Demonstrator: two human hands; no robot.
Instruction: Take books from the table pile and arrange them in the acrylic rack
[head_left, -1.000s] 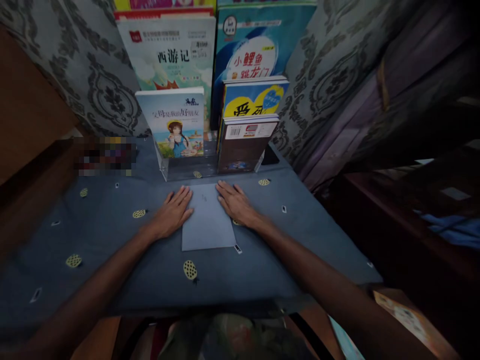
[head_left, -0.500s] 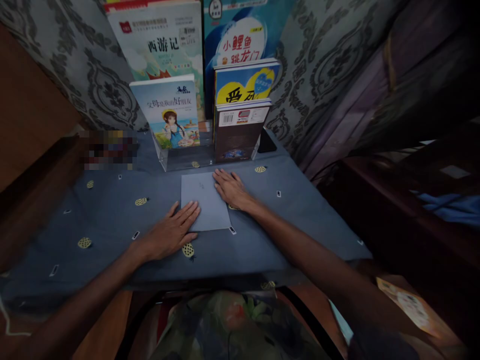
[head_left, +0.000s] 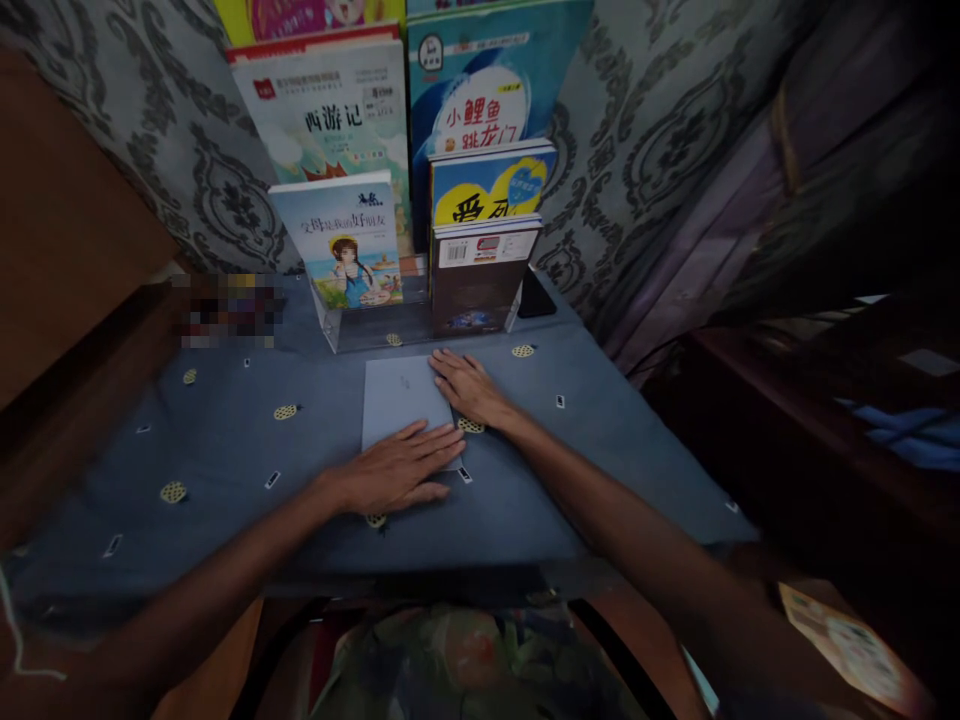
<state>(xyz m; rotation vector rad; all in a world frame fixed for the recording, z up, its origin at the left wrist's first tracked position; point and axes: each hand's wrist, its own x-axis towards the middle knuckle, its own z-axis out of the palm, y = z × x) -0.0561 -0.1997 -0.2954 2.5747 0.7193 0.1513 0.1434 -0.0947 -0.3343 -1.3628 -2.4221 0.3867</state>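
A pale sheet or thin booklet (head_left: 403, 395) with small faint marks near its top lies flat on the dark blue tablecloth (head_left: 300, 540). Across its lower part rests my left hand (head_left: 401, 468), flat with the fingers stretched toward the right. The fingertips reach the sheet's lower right corner, and the palm covers its bottom edge. My right hand (head_left: 469, 388) lies at the sheet's upper right edge, fingers extended and touching it. Neither hand grips anything. Whether the pale piece is one sheet or several layers, I cannot tell.
Behind the sheet a clear acrylic stand (head_left: 360, 330) holds several upright books, among them a white-and-blue book (head_left: 341, 245) and a dark book (head_left: 480, 285). A black phone (head_left: 537, 297) lies beside it. Patterned curtains (head_left: 622, 110) hang behind; a blurred-out object (head_left: 225, 310) sits left.
My left hand has slid rightward across the lower part of the sheet, from its left edge to its lower right corner. The right hand stays at the upper right edge. The view has tilted slightly upward.
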